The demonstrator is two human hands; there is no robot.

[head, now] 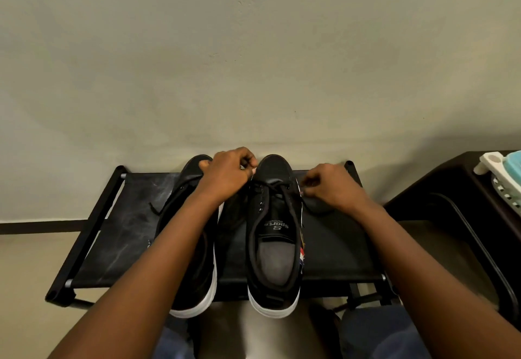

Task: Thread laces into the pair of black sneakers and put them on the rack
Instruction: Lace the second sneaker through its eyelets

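Two black sneakers with white soles stand side by side on the black rack (118, 234), toes toward the wall. The right sneaker (275, 234) has a black lace (284, 203) through its front eyelets, with loose ends trailing along the opening. My left forearm covers much of the left sneaker (194, 279). My left hand (228, 174) is curled between the two toes and seems to pinch one lace end. My right hand (328, 186) is curled just right of the right sneaker's toe, pinching the other lace end.
The rack stands against a plain wall (253, 62). A dark cabinet (451, 189) is at the right, with a white and teal object (504, 172) on top. My knees in blue trousers (380, 336) are below the rack's front edge.
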